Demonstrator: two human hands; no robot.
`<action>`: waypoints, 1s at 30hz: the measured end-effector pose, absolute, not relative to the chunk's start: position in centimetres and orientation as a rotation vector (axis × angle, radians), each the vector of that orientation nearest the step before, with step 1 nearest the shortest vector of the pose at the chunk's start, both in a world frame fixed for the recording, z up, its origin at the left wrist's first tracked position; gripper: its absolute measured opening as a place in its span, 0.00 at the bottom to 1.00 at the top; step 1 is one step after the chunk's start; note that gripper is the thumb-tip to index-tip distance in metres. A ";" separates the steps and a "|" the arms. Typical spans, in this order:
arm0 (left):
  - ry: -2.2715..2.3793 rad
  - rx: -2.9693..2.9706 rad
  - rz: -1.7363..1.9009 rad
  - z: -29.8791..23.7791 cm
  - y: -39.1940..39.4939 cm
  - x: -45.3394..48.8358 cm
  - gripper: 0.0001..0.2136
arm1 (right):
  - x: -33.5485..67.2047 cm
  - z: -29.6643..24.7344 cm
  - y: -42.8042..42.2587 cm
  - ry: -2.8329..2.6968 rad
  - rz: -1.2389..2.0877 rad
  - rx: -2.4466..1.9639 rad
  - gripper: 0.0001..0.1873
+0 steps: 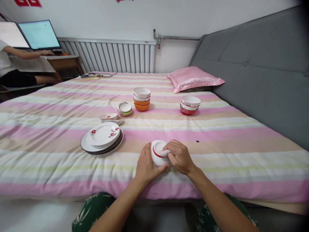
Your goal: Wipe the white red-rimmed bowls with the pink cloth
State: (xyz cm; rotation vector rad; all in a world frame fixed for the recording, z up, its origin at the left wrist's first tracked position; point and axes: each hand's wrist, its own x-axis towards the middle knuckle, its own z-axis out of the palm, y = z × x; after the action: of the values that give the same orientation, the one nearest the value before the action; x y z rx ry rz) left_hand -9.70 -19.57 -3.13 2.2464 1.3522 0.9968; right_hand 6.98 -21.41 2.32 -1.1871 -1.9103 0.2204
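An upturned white bowl (pixel 156 160) with a red line round its foot rests on the bedspread close to the front edge. My left hand (pixel 146 166) is curved around its left side, thumb along the near side. Closed over the bowl's right part is my right hand (pixel 179 157), which presses a small pale piece (pixel 164 153) against the base; whether it is cloth or paper I cannot make out. Left of my hands lies a stack of plates (pixel 102 134), the top one white with red flowers.
Small dishes (pixel 109 116) and little round bowls (pixel 125 108) sit behind the plates. Farther back stand a white-and-orange bowl stack (pixel 142 99) and a white-and-red one (pixel 190 105). A pink pillow (pixel 195 79) lies by the grey headboard (pixel 260 58). A person (pixel 14 61) sits at monitors, far left.
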 end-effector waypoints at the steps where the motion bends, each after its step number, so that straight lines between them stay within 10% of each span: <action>1: 1.358 2.242 0.998 -3.1 -19.6 -9.7 0.44 | 7.1 2.3 -21.5 -1.873 0.247 -1.174 0.13; 30: 1.329 2.254 1.050 -3.2 -19.5 -9.5 0.38 | 5.9 1.4 -20.6 -2.116 0.038 -1.216 0.20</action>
State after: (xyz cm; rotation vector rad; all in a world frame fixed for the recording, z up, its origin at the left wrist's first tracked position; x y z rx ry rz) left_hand -9.49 -19.52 -3.19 2.2541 1.3292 1.0497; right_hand 5.93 -20.57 1.35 -1.2156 -2.1162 0.0382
